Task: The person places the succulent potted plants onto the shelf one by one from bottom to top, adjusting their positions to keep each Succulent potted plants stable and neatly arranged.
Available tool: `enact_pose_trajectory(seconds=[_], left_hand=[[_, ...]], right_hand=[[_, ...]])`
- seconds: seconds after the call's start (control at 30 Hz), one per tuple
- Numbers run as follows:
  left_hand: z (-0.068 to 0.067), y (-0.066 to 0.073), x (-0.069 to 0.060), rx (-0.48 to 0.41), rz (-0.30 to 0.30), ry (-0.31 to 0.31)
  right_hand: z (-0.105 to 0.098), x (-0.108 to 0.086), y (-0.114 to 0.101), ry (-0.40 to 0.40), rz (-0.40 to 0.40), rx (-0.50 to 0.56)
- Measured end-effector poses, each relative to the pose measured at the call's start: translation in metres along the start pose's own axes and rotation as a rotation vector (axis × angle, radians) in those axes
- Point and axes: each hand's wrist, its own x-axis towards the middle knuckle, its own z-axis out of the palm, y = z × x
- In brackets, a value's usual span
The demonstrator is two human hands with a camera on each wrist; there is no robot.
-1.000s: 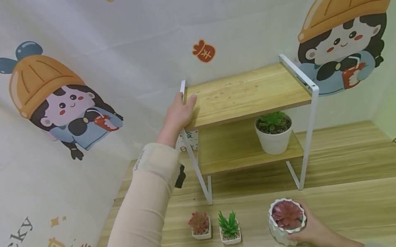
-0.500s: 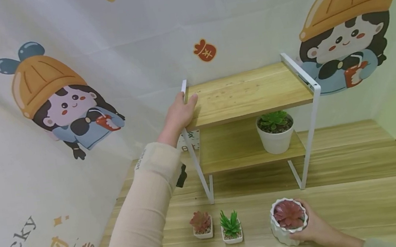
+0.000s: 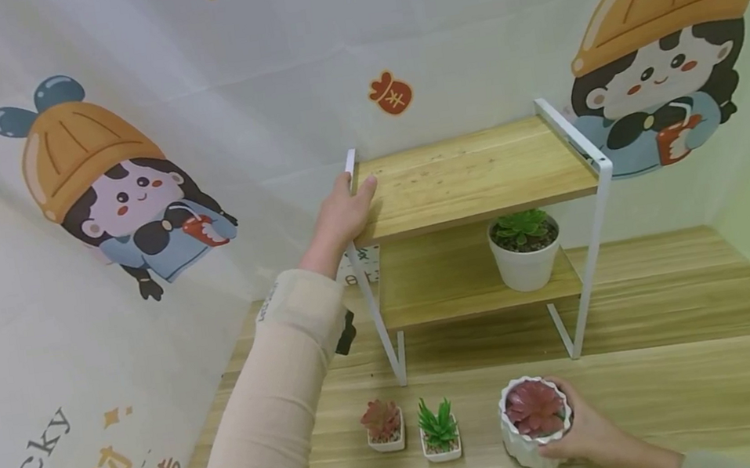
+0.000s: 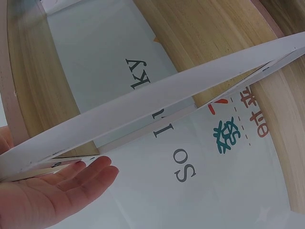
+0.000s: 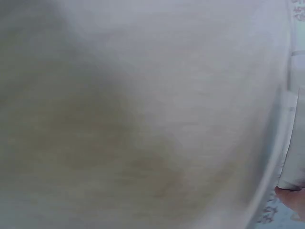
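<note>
A person's left arm, in a pale beige sleeve (image 3: 255, 432), reaches forward and up to a two-tier shelf of light wooden boards and a white metal frame (image 3: 474, 177). The left hand (image 3: 341, 213) holds the shelf's left upper side, its thumb over the top board and its fingers along the outside of the frame (the left wrist view shows these fingers only gently bent). The right forearm enters from the lower right, and the right hand (image 3: 588, 427) curves round the right side of a white, scallop-rimmed ceramic-looking pot with a dark red succulent (image 3: 536, 409), thumb toward the front. That pot is in front of the shelf, over the wood-grain table (image 3: 709, 395); whether it touches the tabletop is unclear. To its left stand two small square white pots, one with a reddish succulent (image 3: 383, 424), one with a spiky green plant (image 3: 439, 429).
</note>
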Motion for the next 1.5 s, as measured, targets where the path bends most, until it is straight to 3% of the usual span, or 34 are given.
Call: enact_pose_trajectory(seconds=[0.3, 0.6, 0.8, 1.1, 1.4, 1.5], left_hand=[[-0.001, 0.000, 0.000, -0.002, -0.002, 0.006], [-0.001, -0.001, -0.001, -0.002, -0.004, 0.011], [-0.001, -0.001, -0.001, 0.007, 0.005, 0.013], [-0.001, 0.001, -0.002, 0.022, 0.016, 0.023], [0.000, 0.000, 0.000, 0.014, 0.027, 0.034], [0.001, 0.001, -0.001, 0.011, 0.026, 0.033]], right_hand=[[0.011, 0.035, -0.044, -0.021, -0.046, -0.004], [0.019, 0.075, -0.097, -0.029, -0.035, 0.014], [0.019, 0.100, -0.119, -0.033, 0.011, 0.052], [0.021, 0.131, -0.135, -0.008, 0.034, 0.136], [0.031, 0.161, -0.130, 0.062, -0.036, 0.078], [0.034, 0.166, -0.127, 0.077, -0.025, 0.074]])
